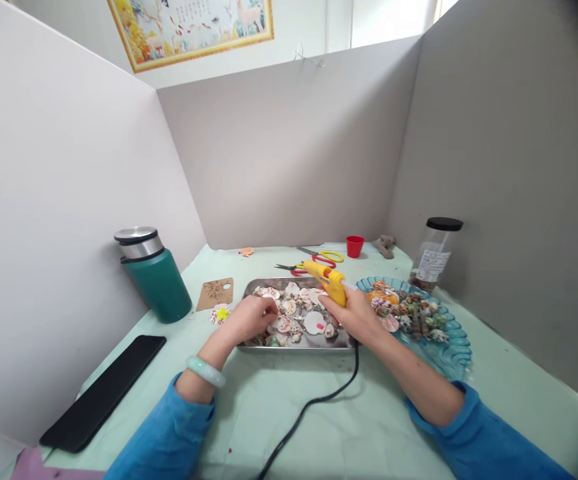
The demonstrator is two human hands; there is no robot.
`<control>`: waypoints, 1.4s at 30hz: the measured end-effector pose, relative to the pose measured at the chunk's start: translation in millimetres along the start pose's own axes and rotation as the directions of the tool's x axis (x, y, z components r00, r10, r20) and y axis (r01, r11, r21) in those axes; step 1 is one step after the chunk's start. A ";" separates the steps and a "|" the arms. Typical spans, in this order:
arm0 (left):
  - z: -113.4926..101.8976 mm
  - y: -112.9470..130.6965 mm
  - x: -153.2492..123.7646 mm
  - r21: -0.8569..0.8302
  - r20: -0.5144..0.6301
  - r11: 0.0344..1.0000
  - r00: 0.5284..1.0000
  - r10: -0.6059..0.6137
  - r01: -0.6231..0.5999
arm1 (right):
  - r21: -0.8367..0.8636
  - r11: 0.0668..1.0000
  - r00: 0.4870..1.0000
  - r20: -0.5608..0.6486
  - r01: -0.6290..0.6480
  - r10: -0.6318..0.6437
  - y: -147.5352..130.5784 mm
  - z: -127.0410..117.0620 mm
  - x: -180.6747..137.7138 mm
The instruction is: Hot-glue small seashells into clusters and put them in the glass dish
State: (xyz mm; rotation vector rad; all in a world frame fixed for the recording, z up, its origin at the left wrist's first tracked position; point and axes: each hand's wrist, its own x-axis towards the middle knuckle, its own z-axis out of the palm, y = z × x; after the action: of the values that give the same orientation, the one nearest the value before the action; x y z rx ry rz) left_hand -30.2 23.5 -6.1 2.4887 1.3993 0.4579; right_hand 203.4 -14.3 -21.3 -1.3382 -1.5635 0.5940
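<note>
My right hand [357,319] is wrapped round the handle of a yellow hot glue gun [336,285], its nozzle pointing up and to the left above a metal tray [296,350]. A glue stick pokes from the gun's rear, and its black cord [313,402] runs down over the tray's front edge. Seashells [290,307] fill much of the tray, with a flat white scallop shell [315,323] near its middle. At the tray's left side, my left hand [253,316] reaches down among the shells, fingers curled together. Whatever its fingertips pinch is hidden.
A blue plate [461,340] of shells stands right, near a clear jar [433,257]. Behind the tray lie scissors [326,257] and a red cup [355,247]. Left are a green bottle [159,280], a black slab [106,393] and a brown board [215,293]. Grey panels enclose the table.
</note>
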 end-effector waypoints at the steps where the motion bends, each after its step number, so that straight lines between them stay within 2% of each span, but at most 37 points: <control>1: -0.2 5.6 1.0 -0.087 0.028 0.996 1.000 0.004 -0.002 | 0.002 1.000 1.000 -0.001 -0.008 0.008 -0.8 0.1 0.0; 3: -1.0 14.2 4.6 -0.320 0.108 0.947 0.993 0.035 0.001 | 0.003 1.000 1.000 -0.006 -0.013 0.013 -1.1 0.6 0.3; 5: -2.3 16.9 8.8 -0.439 0.103 0.898 0.994 0.035 0.014 | -0.012 1.000 1.000 -0.020 0.011 -0.012 0.1 1.1 0.8; 6: -3.0 16.1 10.5 -0.426 0.072 0.905 0.997 0.021 0.012 | -0.025 0.999 0.999 -0.026 0.029 -0.029 0.8 1.2 1.1; 8: -3.9 11.6 12.2 -0.289 0.021 0.957 1.000 0.013 -0.006 | -0.053 0.998 0.998 -0.035 0.046 -0.048 1.8 1.1 1.2; 11: -4.1 4.0 11.1 -0.005 0.043 1.000 0.999 0.003 -0.003 | -0.076 0.996 0.998 -0.035 0.050 -0.052 1.1 0.5 0.8; 14: -4.3 0.2 8.0 0.229 0.023 0.971 0.996 -0.082 0.074 | -0.083 0.995 0.998 -0.031 0.050 -0.052 -0.6 0.1 0.0; 17: -5.8 1.7 4.7 0.332 0.001 0.939 0.996 -0.092 0.087 | -0.081 0.995 0.998 -0.033 0.052 -0.055 -0.2 0.4 -0.1; 20: -6.6 9.3 2.8 0.348 -0.017 0.937 1.000 -0.001 0.007 | -0.072 0.995 0.997 -0.032 0.071 -0.073 2.5 1.1 0.5; 23: -3.2 19.5 5.6 0.308 0.140 0.933 0.979 0.146 -0.183 | -0.063 0.996 0.997 -0.037 0.066 -0.068 5.1 1.9 1.1; 25: 1.0 23.9 9.9 0.306 0.237 0.920 0.955 0.177 -0.246 | -0.051 0.997 0.998 -0.034 0.055 -0.056 5.5 2.3 1.2; 28: 6.1 24.3 15.6 0.343 0.276 0.900 0.944 0.178 -0.270 | -0.036 0.997 0.998 -0.027 0.061 -0.062 4.2 2.4 0.7; 32: 6.7 23.2 16.0 0.363 0.250 0.887 0.947 0.203 -0.286 | -0.064 0.996 0.997 -0.047 0.060 -0.063 1.8 2.3 -0.1; 37: 9.4 43.0 23.5 0.343 0.237 0.902 0.953 0.189 -0.264 | -0.061 0.997 0.997 -0.049 0.052 -0.055 0.9 1.9 0.2; 40: 10.5 58.3 39.8 0.259 0.260 0.932 0.947 0.187 -0.255 | -0.041 0.998 0.995 -0.082 0.056 -0.060 2.4 2.4 0.9; 42: 8.3 62.9 50.2 0.101 0.231 0.959 0.944 0.235 -0.264 | -0.022 0.998 0.991 -0.119 0.059 -0.061 4.4 3.3 1.3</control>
State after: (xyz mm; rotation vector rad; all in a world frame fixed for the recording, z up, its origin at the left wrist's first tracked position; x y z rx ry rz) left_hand 46.7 34.2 16.6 2.7389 1.0668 0.1361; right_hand 202.6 -11.1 -26.0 -1.3115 -1.5093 0.4550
